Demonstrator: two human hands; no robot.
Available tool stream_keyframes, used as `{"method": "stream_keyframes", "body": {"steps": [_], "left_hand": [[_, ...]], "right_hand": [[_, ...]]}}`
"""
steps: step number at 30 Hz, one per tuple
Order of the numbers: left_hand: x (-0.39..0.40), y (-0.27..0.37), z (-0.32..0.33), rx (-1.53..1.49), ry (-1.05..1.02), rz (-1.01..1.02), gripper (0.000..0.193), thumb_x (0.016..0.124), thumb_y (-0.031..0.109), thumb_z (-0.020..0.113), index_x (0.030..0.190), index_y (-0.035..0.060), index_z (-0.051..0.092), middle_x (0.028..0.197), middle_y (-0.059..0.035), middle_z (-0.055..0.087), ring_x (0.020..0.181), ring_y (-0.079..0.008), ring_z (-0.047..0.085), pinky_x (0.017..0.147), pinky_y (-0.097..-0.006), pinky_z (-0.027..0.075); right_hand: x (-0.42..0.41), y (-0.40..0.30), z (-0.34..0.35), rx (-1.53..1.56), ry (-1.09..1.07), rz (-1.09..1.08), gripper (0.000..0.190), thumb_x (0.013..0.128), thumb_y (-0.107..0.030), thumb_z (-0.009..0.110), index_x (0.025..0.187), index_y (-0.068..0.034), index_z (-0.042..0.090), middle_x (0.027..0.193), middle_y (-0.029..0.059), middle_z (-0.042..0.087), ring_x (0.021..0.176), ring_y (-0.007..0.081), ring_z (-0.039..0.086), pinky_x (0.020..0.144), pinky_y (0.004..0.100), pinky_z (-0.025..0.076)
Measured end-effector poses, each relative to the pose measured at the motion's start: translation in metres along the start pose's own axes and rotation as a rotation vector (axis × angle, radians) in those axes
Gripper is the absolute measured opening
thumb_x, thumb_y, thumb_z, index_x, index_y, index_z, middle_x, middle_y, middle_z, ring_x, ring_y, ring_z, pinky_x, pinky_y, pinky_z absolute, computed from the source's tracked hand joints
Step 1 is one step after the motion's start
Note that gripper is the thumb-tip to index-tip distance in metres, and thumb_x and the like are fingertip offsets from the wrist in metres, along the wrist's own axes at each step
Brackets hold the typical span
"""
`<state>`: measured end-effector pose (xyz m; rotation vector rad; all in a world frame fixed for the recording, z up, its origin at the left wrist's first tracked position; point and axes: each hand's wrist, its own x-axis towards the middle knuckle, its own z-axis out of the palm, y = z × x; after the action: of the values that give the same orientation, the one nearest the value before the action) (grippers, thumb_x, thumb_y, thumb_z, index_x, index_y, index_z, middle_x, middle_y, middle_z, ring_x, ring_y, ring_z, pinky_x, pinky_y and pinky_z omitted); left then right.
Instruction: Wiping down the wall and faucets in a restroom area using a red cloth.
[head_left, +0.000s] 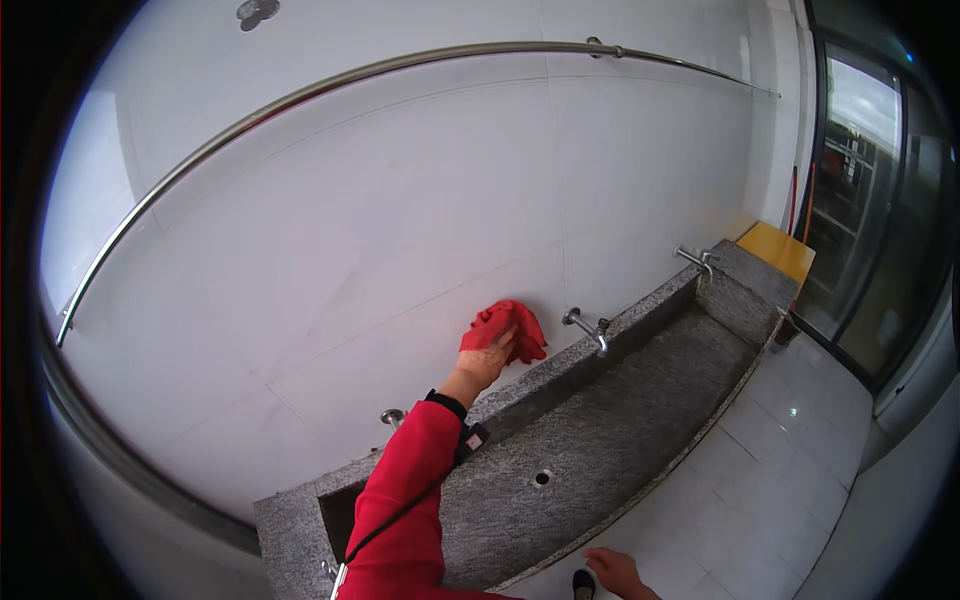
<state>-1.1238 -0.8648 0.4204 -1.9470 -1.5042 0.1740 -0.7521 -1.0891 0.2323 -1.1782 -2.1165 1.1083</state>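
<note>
My left hand (486, 361), in a red sleeve with a black cuff, presses a crumpled red cloth (531, 330) against the white wall panel (420, 225). The cloth is just above the back ledge of a long grey stone trough sink (600, 405). To the right of that hand, a metal tap (589, 326) sticks out from the wall. My right hand (619, 574) hangs low in front of the trough, at the bottom edge of the view, with nothing visible in it. Its fingers look loosely bent.
A second tap (696, 259) is at the trough's far end; a wall fitting (393, 417) lies partly behind my sleeve. A steel rail (465, 51) crosses the wall higher up. Beyond the trough are a yellow board (776, 251) and a glass door (855, 195). Pale tiles (750, 465) cover the floor.
</note>
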Motion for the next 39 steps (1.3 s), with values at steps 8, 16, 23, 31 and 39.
{"method": "stream_keyframes", "body": {"steps": [8, 16, 23, 31, 39], "left_hand": [[0.094, -0.028, -0.046, -0.060, 0.192, -0.066, 0.045, 0.080, 0.018, 0.046, 0.125, 0.0221, 0.045, 0.140, 0.0010, 0.028, 0.124, -0.0244, 0.033, 0.088, -0.0483, 0.039], [0.119, 0.027, 0.025, -0.047, 0.226, -0.135, 0.045, 0.079, 0.016, 0.045, 0.124, 0.0161, 0.045, 0.138, -0.0042, 0.032, 0.127, -0.0251, 0.027, 0.104, -0.0404, 0.024], [0.080, 0.055, 0.061, 0.233, -0.179, 0.257, 0.029, 0.077, 0.024, 0.049, 0.101, 0.0154, 0.063, 0.121, 0.0000, 0.049, 0.118, -0.0190, 0.035, 0.104, -0.0396, 0.021], [-0.005, -0.023, -0.037, 0.210, -0.108, 0.132, 0.024, 0.071, 0.023, 0.055, 0.093, 0.0167, 0.062, 0.106, -0.0001, 0.050, 0.109, -0.0202, 0.040, 0.105, -0.0452, 0.021], [-0.207, -0.110, -0.087, 0.226, 0.015, -0.486, 0.035, 0.074, 0.027, 0.056, 0.107, 0.0194, 0.060, 0.119, -0.0064, 0.051, 0.115, -0.0287, 0.040, 0.106, -0.0502, 0.016]], "right_hand": [[-0.018, 0.047, -0.026, -0.016, 0.012, 0.167, 0.019, 0.082, -0.017, 0.053, 0.099, -0.011, 0.059, 0.096, 0.0113, 0.061, 0.088, 0.0319, 0.058, 0.076, 0.0382, 0.047], [-0.008, 0.052, -0.041, -0.047, 0.077, 0.100, 0.021, 0.083, -0.018, 0.050, 0.101, -0.010, 0.058, 0.097, 0.0118, 0.061, 0.089, 0.0311, 0.058, 0.076, 0.0379, 0.046], [-0.037, 0.085, -0.046, -0.043, -0.023, 0.268, 0.022, 0.083, -0.017, 0.049, 0.102, -0.010, 0.058, 0.098, 0.0114, 0.061, 0.088, 0.0319, 0.058, 0.076, 0.0384, 0.047], [-0.003, 0.069, -0.076, -0.110, 0.037, 0.121, 0.014, 0.077, -0.013, 0.054, 0.088, -0.013, 0.062, 0.073, 0.0092, 0.064, 0.068, 0.0290, 0.061, 0.063, 0.0380, 0.048], [0.012, 0.058, -0.066, -0.131, 0.055, 0.089, 0.014, 0.076, -0.013, 0.054, 0.088, -0.013, 0.061, 0.072, 0.0108, 0.063, 0.069, 0.0306, 0.061, 0.063, 0.0387, 0.048]]}}
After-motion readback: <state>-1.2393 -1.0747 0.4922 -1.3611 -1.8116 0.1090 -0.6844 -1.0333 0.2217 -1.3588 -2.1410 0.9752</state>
